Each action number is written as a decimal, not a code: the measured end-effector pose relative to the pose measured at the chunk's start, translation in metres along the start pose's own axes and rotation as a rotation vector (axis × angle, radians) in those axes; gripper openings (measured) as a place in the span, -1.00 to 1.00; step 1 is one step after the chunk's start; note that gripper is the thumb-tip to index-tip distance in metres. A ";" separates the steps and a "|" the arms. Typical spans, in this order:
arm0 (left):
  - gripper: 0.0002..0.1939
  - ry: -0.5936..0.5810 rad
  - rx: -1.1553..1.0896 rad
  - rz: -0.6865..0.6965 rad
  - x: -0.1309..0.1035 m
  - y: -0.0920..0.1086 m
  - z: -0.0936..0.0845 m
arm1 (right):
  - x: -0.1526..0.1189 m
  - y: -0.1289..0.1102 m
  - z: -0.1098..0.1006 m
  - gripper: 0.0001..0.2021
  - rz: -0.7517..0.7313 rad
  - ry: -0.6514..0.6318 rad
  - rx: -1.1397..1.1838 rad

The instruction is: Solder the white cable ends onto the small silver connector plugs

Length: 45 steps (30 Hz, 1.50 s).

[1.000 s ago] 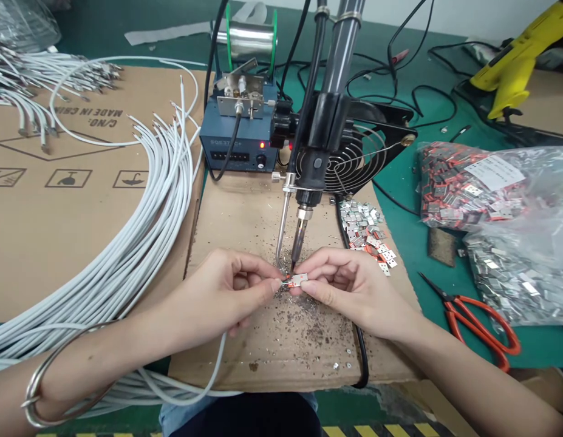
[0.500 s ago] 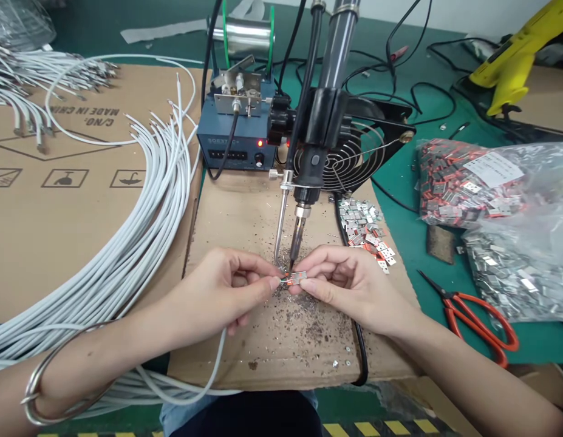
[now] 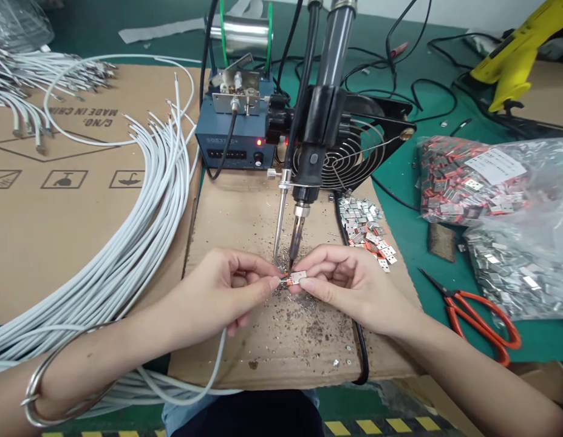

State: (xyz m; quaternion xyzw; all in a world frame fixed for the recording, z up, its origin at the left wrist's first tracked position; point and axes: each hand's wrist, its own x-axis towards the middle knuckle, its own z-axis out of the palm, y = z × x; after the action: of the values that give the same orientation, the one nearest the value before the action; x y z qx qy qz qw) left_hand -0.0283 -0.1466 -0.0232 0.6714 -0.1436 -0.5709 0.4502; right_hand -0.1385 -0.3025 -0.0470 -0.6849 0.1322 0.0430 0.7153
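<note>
Just under the tip of a mounted soldering iron (image 3: 297, 233), my two hands meet. My left hand (image 3: 240, 288) pinches the end of a white cable (image 3: 218, 358), whose thin wires reach the connector. Between the thumb and fingers of my right hand (image 3: 342, 282) is a small USB connector (image 3: 298, 278), metal with orange plastic. The iron's tip is at the joint of wires and connector; whether it touches cannot be told. Beside the iron, a thin metal solder feed tube (image 3: 280, 227) curves down to the same spot.
Behind stands a blue solder feeder (image 3: 233, 139) with a solder spool (image 3: 247, 36) and a fan (image 3: 349, 155). White cables (image 3: 158, 200) lie left. Loose connectors (image 3: 370, 233), filled bags (image 3: 472, 182) and orange-handled pliers (image 3: 477, 315) lie right. Solder crumbs cover the cardboard (image 3: 235, 224).
The connector has tilted slightly between my right fingers, so its flat metal face looks brighter. My hands stay in nearly the same place; the view has shifted a little.
</note>
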 end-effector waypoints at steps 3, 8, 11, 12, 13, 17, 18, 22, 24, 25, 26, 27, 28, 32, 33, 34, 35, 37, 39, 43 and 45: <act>-0.87 0.000 -0.010 -0.007 0.000 -0.001 0.000 | 0.000 0.000 0.000 -0.91 -0.009 -0.008 0.000; -0.88 0.007 0.013 -0.027 0.001 -0.002 -0.001 | 0.001 -0.001 0.001 -0.91 -0.005 -0.002 -0.040; -0.87 0.015 0.017 -0.027 0.002 -0.003 -0.001 | 0.001 0.000 0.002 -0.91 -0.001 0.004 -0.044; -0.87 0.014 0.014 -0.025 0.002 -0.003 -0.001 | 0.001 0.000 0.002 -0.91 0.002 0.003 -0.038; -0.87 0.014 0.011 -0.021 0.003 -0.003 -0.001 | 0.001 0.000 0.002 -0.91 0.004 0.000 -0.031; -0.87 0.007 -0.008 -0.003 0.002 -0.002 0.000 | 0.000 0.000 0.000 -0.91 0.004 -0.010 -0.025; -0.87 0.003 -0.013 0.001 0.001 -0.001 0.000 | 0.000 0.000 0.000 -0.91 0.002 -0.013 -0.024; -0.86 -0.014 -0.026 0.008 -0.001 -0.001 -0.001 | 0.000 0.000 -0.001 -0.90 -0.007 -0.028 -0.005; -0.87 -0.015 -0.024 0.004 -0.001 -0.001 -0.001 | 0.000 0.000 -0.001 -0.91 -0.005 -0.028 0.005; -0.88 -0.013 -0.021 -0.001 -0.001 -0.001 -0.001 | 0.000 0.000 0.000 -0.91 -0.004 -0.024 0.006; -0.88 -0.009 -0.018 -0.012 0.000 -0.001 -0.001 | 0.000 0.000 0.000 -0.91 -0.001 -0.017 0.001; -0.88 -0.005 -0.013 -0.025 0.000 -0.001 0.000 | 0.000 0.000 0.001 -0.91 0.000 -0.008 -0.007; -0.88 0.000 -0.006 -0.039 0.000 -0.001 0.000 | 0.000 0.000 0.001 -0.92 0.001 0.001 -0.017; -0.87 0.021 0.017 -0.079 0.002 -0.001 0.000 | 0.000 0.001 0.003 -0.92 -0.007 0.022 -0.051; -0.87 0.023 0.019 -0.077 0.002 0.000 0.000 | 0.000 0.002 0.003 -0.92 -0.009 0.024 -0.055; -0.87 0.023 0.020 -0.072 0.002 0.000 0.000 | 0.000 0.002 0.003 -0.91 -0.009 0.025 -0.059; -0.87 0.020 0.021 -0.064 0.002 0.000 0.000 | 0.000 0.002 0.003 -0.91 -0.009 0.026 -0.063; -0.86 0.017 0.021 -0.044 0.002 -0.001 0.000 | 0.001 0.002 0.002 -0.91 -0.014 0.024 -0.065; -0.87 0.014 0.012 -0.031 0.002 -0.003 0.000 | 0.001 0.002 0.002 -0.92 -0.023 0.018 -0.063; -0.87 0.010 -0.025 -0.009 0.001 -0.005 0.000 | 0.000 0.002 0.001 -0.94 -0.035 0.001 -0.045; -0.87 0.003 -0.039 0.002 0.000 -0.005 0.001 | 0.000 0.001 0.000 -0.93 -0.031 -0.015 -0.025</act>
State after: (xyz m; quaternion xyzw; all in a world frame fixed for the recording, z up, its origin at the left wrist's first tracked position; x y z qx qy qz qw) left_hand -0.0308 -0.1447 -0.0270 0.6633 -0.1322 -0.5721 0.4641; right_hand -0.1389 -0.3026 -0.0484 -0.6955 0.1156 0.0386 0.7081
